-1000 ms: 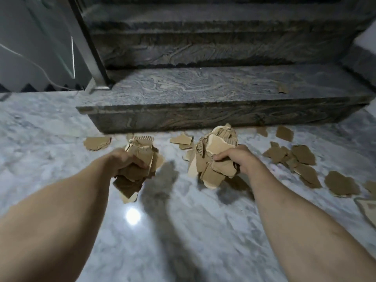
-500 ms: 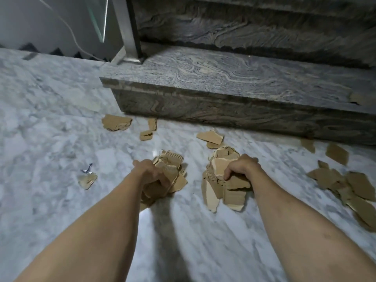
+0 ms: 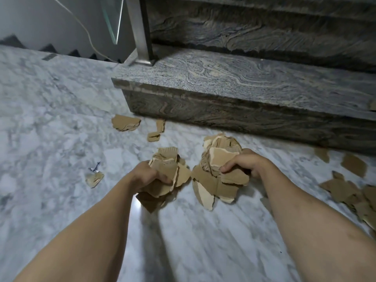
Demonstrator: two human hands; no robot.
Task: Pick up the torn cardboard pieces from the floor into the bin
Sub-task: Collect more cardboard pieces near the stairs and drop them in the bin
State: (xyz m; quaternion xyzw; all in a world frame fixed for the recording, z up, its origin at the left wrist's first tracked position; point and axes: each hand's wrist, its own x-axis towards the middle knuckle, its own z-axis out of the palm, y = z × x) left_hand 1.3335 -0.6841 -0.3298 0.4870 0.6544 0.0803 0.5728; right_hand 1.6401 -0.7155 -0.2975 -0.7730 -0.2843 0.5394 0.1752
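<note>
Both hands are full. The left hand (image 3: 149,177) has its fingers curled tight round a wad of torn cardboard (image 3: 166,176) — brown, ragged-edged scraps, one with a corrugated fringe along its top. The right hand (image 3: 243,164) grips a second, bigger bundle of cardboard (image 3: 217,171), fingers hooked over the front; several of its pieces show a paler peeled inner layer, and a long sliver hangs down at the bottom. The two bundles sit just beside each other above the floor.

More scraps lie loose on the floor (image 3: 61,119), which is glossy white marble with grey veins and a bright glint of light near the left wrist. A rounded flat piece (image 3: 125,123) and two small bits (image 3: 156,131) rest near the corner of the step; a small scrap (image 3: 94,178) with a shred of foil-like litter lies off to the left; a heap of flat pieces (image 3: 350,192) spreads at the right edge.

Behind is a stone step (image 3: 244,82) of dark swirled granite, a brushed metal post (image 3: 141,31) standing on its corner, a glass panel (image 3: 115,17) beside it, and a thin cable (image 3: 85,29) trailing down the grey wall.
</note>
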